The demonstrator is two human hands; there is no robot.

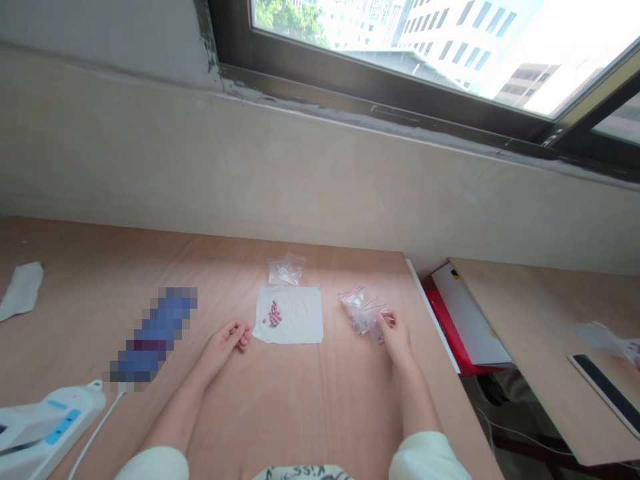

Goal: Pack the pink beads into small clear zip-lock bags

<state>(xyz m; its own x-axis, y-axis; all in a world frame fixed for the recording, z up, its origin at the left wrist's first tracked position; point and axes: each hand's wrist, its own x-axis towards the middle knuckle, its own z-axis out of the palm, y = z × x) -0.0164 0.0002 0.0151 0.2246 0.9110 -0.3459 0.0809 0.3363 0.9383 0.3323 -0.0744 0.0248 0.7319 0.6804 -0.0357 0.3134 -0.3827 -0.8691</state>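
Observation:
My right hand (394,337) pinches a small clear zip bag (373,320) at its edge, beside other such bags (354,303) with red-striped tops. Something pinkish shows through the plastic near my fingers. My left hand (234,339) rests on the table with its fingers curled in; whether anything is inside them is hidden. Just right of it lies a white sheet (303,317), and on its left part sits a small heap of pink beads (275,317), with one bead apart. Behind the sheet are more clear zip bags (286,270).
On the left are a blurred-out blue object (155,333), a white power strip (65,417) with a cable, and a white paper piece (21,290). To the right, past the table's edge, are a red folder (440,323) and another table (540,313) with a dark-faced flat object (607,393).

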